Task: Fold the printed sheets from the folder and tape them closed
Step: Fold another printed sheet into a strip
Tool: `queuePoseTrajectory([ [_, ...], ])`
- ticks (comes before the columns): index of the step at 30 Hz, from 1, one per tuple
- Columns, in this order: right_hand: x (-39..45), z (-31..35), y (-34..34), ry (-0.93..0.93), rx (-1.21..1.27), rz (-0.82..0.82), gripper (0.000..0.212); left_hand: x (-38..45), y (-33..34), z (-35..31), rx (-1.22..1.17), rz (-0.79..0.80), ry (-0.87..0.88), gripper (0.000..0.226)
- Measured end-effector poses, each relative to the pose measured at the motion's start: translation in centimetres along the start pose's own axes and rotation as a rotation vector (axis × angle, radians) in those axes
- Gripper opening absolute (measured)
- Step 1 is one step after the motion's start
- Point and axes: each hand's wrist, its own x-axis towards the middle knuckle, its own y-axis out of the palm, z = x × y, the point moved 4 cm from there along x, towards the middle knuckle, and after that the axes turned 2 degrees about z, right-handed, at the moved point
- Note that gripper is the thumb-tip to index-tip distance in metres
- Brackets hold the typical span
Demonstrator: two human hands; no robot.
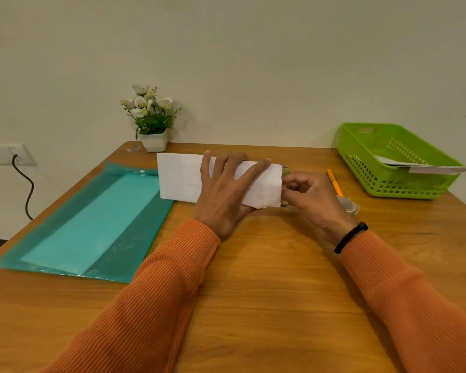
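Fingers of the left hand lie spread, pressing the folded sheet flat, while right-hand fingers pinch its end, so tape should go on smooth.

No legible text, numbers or brand marks anywhere: the folded sheet shows only faint ruled lines, and the small sticker at the worktop's far edge is too blurred to read.

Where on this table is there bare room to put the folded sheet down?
Bare wood runs along the near edge, between the teal folder and the right sleeve. Crowded: far right, where the pencil lies beside the green basket.
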Motion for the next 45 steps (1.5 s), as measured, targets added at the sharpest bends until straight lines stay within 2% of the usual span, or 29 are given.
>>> queuePoseTrajectory([
  [9,0.2,-0.6,-0.1,0.039,0.056,0.044,0.019,0.0,-0.2,-0.6,-0.058,-0.030,0.048,0.083],
  [14,0.2,-0.7,-0.1,-0.001,-0.054,0.018,0.015,0.1,0.0,-1.1,-0.070,-0.019,0.075,0.084],
  [23,0.3,-1.0,0.3,0.002,-0.071,0.024,0.028,0.1,0.2,-1.6,-0.067,-0.006,0.096,0.083],
  [25,0.1,-1.0,0.3,0.030,-0.054,0.002,0.024,0.1,0.1,-1.5,-0.062,-0.008,0.092,0.083],
  [28,0.0,-0.7,0.2,0.058,0.057,-0.044,0.006,0.2,-0.2,-0.8,-0.051,-0.025,0.057,0.083],
  [30,-0.2,-0.2,0.2,0.073,0.224,-0.053,0.021,0.3,-0.5,-0.2,-0.052,-0.053,0.029,0.083],
  [33,-0.3,0.6,0.5,0.070,0.361,0.038,0.063,0.4,-0.7,0.0,-0.054,-0.109,0.014,0.086],
  [35,-0.3,0.9,0.7,0.041,0.330,0.100,0.079,0.3,-0.8,0.1,-0.047,-0.128,0.006,0.088],
  [38,-0.4,0.9,0.7,0.020,0.169,0.085,0.085,0.4,-1.0,0.0,-0.042,-0.132,-0.003,0.088],
  [40,-0.4,0.6,0.9,0.007,0.074,0.069,0.082,0.4,-1.0,-0.1,-0.043,-0.124,0.000,0.087],
  [42,-0.5,0.3,1.0,-0.012,0.040,0.064,0.066,0.4,-0.9,-0.2,-0.040,-0.104,0.011,0.091],
  [45,-0.4,0.2,0.8,-0.006,0.058,0.019,0.041,0.3,-0.5,0.0,-0.031,-0.030,0.003,0.109],
])
